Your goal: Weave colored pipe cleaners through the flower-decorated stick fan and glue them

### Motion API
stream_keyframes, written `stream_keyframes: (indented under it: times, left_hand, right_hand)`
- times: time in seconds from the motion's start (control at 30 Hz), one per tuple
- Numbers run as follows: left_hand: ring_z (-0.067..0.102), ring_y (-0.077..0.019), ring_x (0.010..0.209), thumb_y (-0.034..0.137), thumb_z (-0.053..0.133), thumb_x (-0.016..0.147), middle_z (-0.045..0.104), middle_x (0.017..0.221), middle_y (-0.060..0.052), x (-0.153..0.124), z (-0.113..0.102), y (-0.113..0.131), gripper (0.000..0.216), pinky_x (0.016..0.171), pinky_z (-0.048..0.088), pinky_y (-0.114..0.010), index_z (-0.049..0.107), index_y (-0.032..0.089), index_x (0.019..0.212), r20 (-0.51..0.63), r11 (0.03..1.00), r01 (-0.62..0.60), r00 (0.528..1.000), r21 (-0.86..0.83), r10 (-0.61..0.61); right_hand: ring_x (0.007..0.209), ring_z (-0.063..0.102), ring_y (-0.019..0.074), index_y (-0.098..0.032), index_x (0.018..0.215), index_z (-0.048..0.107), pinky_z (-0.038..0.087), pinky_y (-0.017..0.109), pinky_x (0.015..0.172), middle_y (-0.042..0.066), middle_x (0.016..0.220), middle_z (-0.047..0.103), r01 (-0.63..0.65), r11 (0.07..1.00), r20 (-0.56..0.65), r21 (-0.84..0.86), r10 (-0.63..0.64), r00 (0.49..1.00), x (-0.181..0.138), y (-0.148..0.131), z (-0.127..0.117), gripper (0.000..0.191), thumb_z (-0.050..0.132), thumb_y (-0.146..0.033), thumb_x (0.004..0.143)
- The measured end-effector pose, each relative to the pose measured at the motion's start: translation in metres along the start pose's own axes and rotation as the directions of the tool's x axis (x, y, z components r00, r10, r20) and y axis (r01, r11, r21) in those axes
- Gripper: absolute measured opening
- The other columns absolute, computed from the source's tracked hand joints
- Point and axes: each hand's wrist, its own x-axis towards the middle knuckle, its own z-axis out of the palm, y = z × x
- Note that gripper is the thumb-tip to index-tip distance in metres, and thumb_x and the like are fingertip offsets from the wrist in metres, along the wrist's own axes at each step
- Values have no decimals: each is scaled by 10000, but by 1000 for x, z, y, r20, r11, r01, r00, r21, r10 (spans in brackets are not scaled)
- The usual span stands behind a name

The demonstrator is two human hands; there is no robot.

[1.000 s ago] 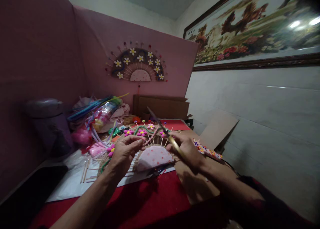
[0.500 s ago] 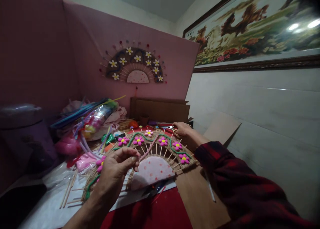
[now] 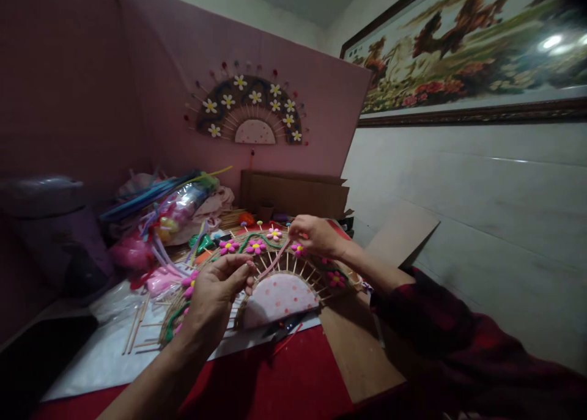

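My left hand (image 3: 224,285) pinches one end of a thin pink pipe cleaner (image 3: 274,264). My right hand (image 3: 316,235) is closed at the strip's upper end, fingertips together on it. Beneath both hands lies a fan-shaped craft piece of twine and sticks, with a pale pink spotted half-disc (image 3: 279,301) at its centre. Pink flowers with yellow middles (image 3: 255,247) and a green wavy strip (image 3: 250,239) decorate its band. My right hand and forearm cover part of the band's right side.
A similar fan with white flowers (image 3: 255,97) hangs on the pink panel. Craft supplies in plastic bags (image 3: 177,209) are heaped at left. Cardboard (image 3: 293,194) stands behind; a brown board (image 3: 358,359) lies at right on the red surface (image 3: 275,383). Loose sticks (image 3: 137,325) lie at left.
My right hand has come left and nearer from beside the scissors at the back, to the pink pipe cleaner's upper end. My left hand keeps its pinch. The view has tilted slightly.
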Motion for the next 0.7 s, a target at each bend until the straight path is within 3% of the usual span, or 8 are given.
stream_keyframes:
  times: [0.07,0.1,0.27,0.37,0.47,0.53,0.63,0.7]
  left_hand:
    - [546,-74,505,195,747,576,627,625,-5,1,-1,0,220,477,428,-170,632,114,745,8,1000,16,1000,-21,-16]
    - [552,-75,516,191,743,580,634,641,-11,2,-1,0,218,489,434,-172,636,112,754,6,1000,15,1000,-28,-15]
    - [562,-76,539,185,723,600,647,673,-21,5,-1,0,199,529,444,-179,660,109,772,-36,999,-32,999,-24,31]
    - [565,-80,546,187,722,591,651,673,-24,6,-3,0,197,528,439,-182,666,112,765,-53,999,-50,997,-5,50]
    - [563,-84,532,178,728,559,649,653,-21,7,-4,0,200,517,433,-187,666,111,737,-78,998,-56,995,16,57]
    - [559,-87,520,175,724,548,646,646,-19,7,-5,1,196,507,430,-192,663,109,723,-91,997,-69,993,40,73]
    - [551,-90,509,184,701,563,639,631,-15,5,-3,1,175,495,431,-198,656,110,715,-84,990,-85,992,110,94]
    - [537,-93,486,184,674,578,627,600,-12,2,1,-2,139,472,425,-203,650,110,694,-33,978,-78,996,193,86]
  right_hand:
    - [858,527,158,-217,918,613,367,260,729,47,950,598,255,967,0,-18,-256,967,-3,-25,4,136,518,-231,821]
    - [873,517,169,-211,929,609,364,278,746,56,956,591,325,944,-2,-55,-326,945,-4,-34,7,140,531,-212,813]
    - [877,485,183,-181,896,582,357,335,776,69,918,571,482,850,42,-212,-484,874,0,-50,20,118,472,-203,860]
    - [870,474,182,-165,939,559,364,336,774,78,962,563,505,826,8,-250,-520,854,3,-51,18,141,440,-160,864]
    - [815,481,176,-122,908,545,377,317,746,106,932,567,409,880,-51,-242,-433,900,0,-48,2,149,408,-107,853]
    - [753,490,162,-122,866,538,382,293,706,95,864,580,264,950,-128,-165,-286,950,-7,-41,-14,135,407,-99,844]
    - [659,504,126,-148,863,528,376,246,630,41,770,591,-11,993,-284,119,45,958,-18,-29,-37,110,421,-138,839]
    - [625,513,110,-158,875,535,384,230,605,12,734,597,-71,934,-305,351,185,934,-20,-26,-46,111,437,-154,821]
